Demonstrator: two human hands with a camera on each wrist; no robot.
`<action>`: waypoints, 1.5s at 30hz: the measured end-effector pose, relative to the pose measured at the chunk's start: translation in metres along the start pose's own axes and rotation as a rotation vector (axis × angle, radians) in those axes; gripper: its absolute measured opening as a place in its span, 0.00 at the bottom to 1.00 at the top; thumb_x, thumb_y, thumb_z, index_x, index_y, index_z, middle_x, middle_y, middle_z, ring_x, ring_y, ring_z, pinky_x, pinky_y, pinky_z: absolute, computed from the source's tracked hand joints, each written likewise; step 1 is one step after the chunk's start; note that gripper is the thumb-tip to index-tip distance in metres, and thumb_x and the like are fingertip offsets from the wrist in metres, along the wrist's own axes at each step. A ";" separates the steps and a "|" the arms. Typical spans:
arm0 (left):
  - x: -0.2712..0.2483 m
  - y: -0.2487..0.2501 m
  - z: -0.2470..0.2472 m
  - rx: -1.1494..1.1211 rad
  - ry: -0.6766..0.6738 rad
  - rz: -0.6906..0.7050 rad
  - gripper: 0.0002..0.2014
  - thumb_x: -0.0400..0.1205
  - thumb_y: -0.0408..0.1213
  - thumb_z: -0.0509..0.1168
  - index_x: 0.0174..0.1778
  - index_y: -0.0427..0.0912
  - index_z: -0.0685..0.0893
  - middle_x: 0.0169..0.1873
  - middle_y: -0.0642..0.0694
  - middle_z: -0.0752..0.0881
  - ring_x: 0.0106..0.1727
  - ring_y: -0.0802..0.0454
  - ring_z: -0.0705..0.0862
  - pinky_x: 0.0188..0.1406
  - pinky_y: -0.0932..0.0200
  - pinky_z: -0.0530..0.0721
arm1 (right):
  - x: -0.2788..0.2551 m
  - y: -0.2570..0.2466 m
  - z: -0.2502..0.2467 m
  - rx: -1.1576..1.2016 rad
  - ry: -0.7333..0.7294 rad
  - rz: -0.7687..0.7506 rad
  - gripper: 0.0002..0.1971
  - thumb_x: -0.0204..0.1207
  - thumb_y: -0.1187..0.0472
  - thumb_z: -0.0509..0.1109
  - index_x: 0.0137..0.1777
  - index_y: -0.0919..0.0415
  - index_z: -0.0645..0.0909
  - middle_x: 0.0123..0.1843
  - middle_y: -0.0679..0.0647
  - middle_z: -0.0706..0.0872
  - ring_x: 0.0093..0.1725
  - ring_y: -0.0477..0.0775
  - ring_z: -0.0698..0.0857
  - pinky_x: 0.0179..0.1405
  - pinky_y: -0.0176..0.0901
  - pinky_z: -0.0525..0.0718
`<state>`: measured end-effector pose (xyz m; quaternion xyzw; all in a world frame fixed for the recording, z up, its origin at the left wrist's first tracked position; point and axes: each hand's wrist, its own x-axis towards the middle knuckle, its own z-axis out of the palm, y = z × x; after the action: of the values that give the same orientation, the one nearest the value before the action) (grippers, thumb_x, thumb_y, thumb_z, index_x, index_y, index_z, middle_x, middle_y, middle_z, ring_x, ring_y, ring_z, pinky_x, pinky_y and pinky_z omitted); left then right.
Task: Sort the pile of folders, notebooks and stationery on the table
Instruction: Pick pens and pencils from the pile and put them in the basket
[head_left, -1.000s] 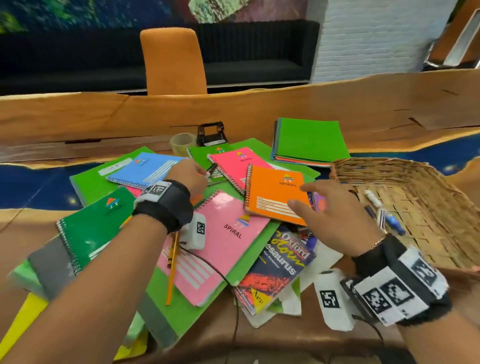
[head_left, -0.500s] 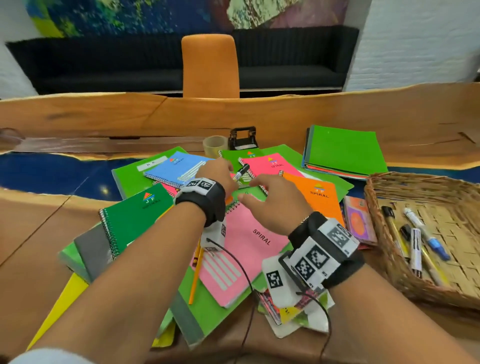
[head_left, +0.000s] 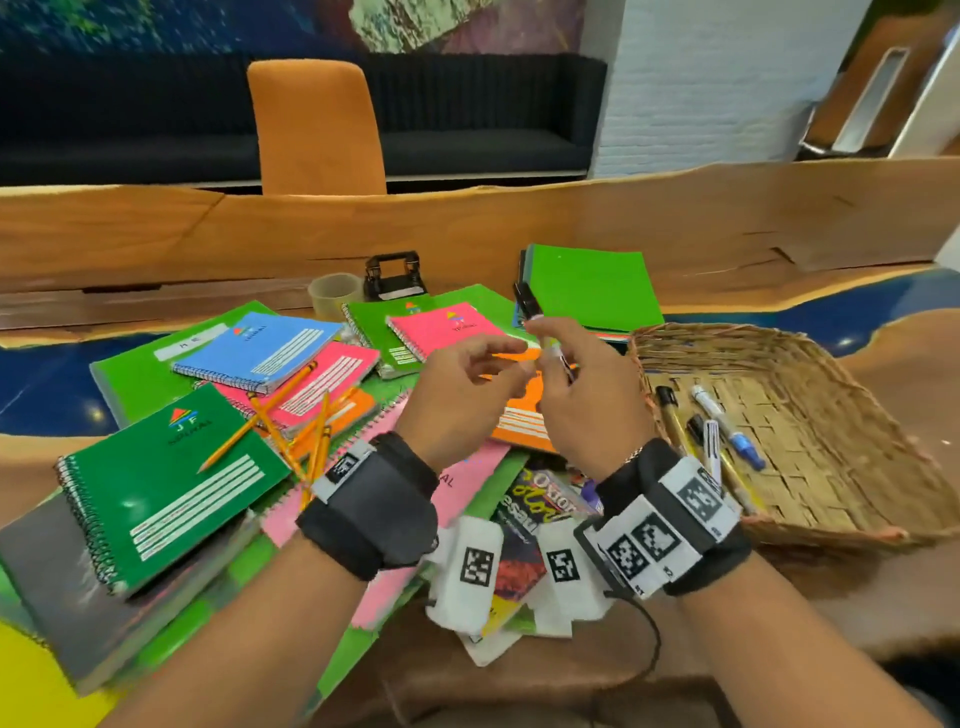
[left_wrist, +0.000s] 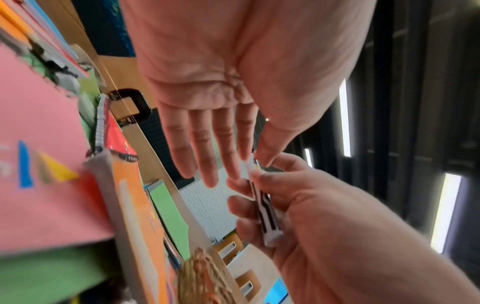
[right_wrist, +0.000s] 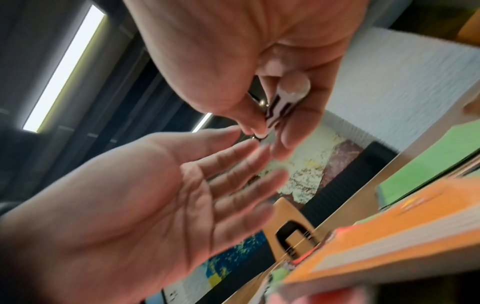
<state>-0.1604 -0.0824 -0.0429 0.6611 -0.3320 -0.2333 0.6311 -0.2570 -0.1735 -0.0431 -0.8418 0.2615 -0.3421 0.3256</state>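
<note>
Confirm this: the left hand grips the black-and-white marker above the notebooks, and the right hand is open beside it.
Hands are swapped. The right hand has its grip on the marker, while the left hand is open beside it, fingers straight. The right wrist view shows this plainly. Both are above the notebooks, as you said.

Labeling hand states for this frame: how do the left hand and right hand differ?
The right hand curls its fingers and thumb round a white marker with a black cap; the left hand holds nothing. In the right wrist view the left hand's fingers lie straight with the palm showing, while the right hand's fingers wrap the barrel. Shared: both are raised over the pile of notebooks, fingertips close together.
</note>
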 end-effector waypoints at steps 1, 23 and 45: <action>-0.004 -0.005 0.005 0.030 -0.045 0.023 0.07 0.81 0.32 0.71 0.53 0.46 0.86 0.43 0.45 0.90 0.43 0.55 0.88 0.41 0.64 0.82 | -0.002 0.008 -0.009 -0.015 0.016 0.008 0.16 0.83 0.66 0.62 0.61 0.49 0.86 0.53 0.53 0.91 0.53 0.56 0.87 0.53 0.48 0.82; -0.010 -0.022 0.041 0.070 -0.165 0.125 0.08 0.81 0.32 0.72 0.53 0.46 0.88 0.49 0.50 0.91 0.49 0.59 0.89 0.46 0.70 0.84 | -0.020 0.080 -0.089 -0.386 0.071 0.262 0.16 0.78 0.49 0.69 0.63 0.52 0.83 0.69 0.53 0.81 0.71 0.56 0.77 0.69 0.54 0.76; -0.052 -0.037 -0.153 0.944 0.299 -0.324 0.07 0.75 0.42 0.74 0.35 0.44 0.85 0.29 0.50 0.86 0.32 0.53 0.84 0.28 0.62 0.75 | -0.021 -0.029 0.050 -0.094 -0.320 -0.176 0.15 0.80 0.51 0.71 0.63 0.55 0.84 0.64 0.49 0.83 0.67 0.50 0.78 0.61 0.33 0.66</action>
<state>-0.0784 0.0590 -0.0711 0.9427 -0.2008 -0.0556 0.2605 -0.2267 -0.1224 -0.0585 -0.9193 0.1474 -0.2185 0.2921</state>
